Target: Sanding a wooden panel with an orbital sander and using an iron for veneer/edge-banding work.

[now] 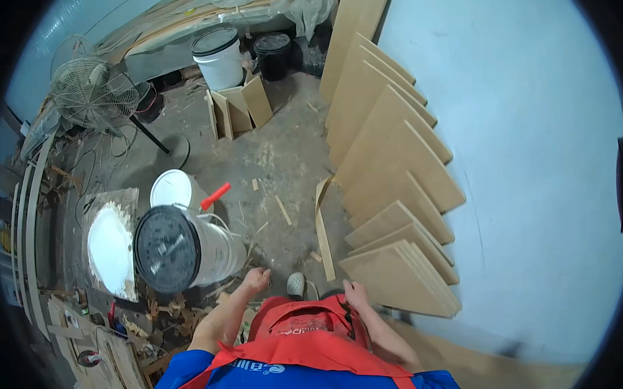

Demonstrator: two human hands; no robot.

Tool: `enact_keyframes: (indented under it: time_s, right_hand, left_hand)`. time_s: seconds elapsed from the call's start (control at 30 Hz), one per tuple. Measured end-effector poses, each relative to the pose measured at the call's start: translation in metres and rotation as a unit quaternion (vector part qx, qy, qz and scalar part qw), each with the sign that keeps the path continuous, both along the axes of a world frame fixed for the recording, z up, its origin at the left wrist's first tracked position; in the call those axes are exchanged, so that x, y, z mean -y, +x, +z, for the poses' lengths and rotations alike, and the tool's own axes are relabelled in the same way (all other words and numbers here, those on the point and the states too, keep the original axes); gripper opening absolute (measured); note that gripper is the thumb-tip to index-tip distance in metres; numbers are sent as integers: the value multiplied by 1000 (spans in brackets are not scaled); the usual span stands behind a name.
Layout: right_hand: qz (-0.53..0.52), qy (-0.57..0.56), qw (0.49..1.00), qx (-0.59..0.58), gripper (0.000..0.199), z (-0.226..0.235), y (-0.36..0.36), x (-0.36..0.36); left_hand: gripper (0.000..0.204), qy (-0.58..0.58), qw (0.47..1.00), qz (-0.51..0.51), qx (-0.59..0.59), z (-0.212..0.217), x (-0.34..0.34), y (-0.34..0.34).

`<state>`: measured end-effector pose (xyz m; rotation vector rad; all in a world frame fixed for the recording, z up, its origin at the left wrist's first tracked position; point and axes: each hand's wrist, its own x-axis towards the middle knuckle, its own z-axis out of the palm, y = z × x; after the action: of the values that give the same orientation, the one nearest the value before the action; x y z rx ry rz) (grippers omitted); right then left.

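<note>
My left hand [258,278] hangs over the floor beside the black-lidded white bucket [168,249], its fingers curled in and nothing showing in them. My right hand [357,294] is at the right edge of my red apron [309,325], close to the near corner of a stack of wooden boards [400,280]. Its fingers are curled too; whatever they may hold is hidden. A long thin wooden strip [323,235] lies on the floor in front of my feet, one grey shoe [296,285] showing below the apron.
Several boards [392,150] lean along the white wall [516,153] on the right. Left stand a white bucket with a red-handled tool [215,196] and a board with white paste [111,249]. A fan [92,92] stands beyond. Another bucket [217,60] and short boards [240,108] are farther off.
</note>
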<state>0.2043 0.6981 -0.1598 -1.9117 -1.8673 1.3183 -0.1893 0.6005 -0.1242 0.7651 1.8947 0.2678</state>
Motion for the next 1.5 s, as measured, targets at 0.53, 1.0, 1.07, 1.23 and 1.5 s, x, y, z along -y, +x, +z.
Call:
enact_keyframes:
  time_s: [0.53, 1.0, 1.07, 1.23, 1.5]
  right_hand:
    - [-10, -113, 981, -160, 39, 119, -253, -421]
    - [-67, 136, 961, -233, 26, 260, -435, -853]
    - [-86, 190, 958, -196, 29, 260, -441, -905]
    - [-229, 222, 918, -234, 44, 277, -453, -996]
    - [-357, 243, 859, -274, 64, 309, -468, -1104]
  left_hand:
    - [53, 0, 986, 106, 132, -14, -400, -155]
    - [54, 85, 971, 168, 150, 3, -733, -382]
    - [55, 85, 970, 159, 166, -3, -787, -414]
    - [57, 106, 971, 119, 176, 23, -941, -478]
    - [65, 255, 946, 30, 197, 104, -1208, -510]
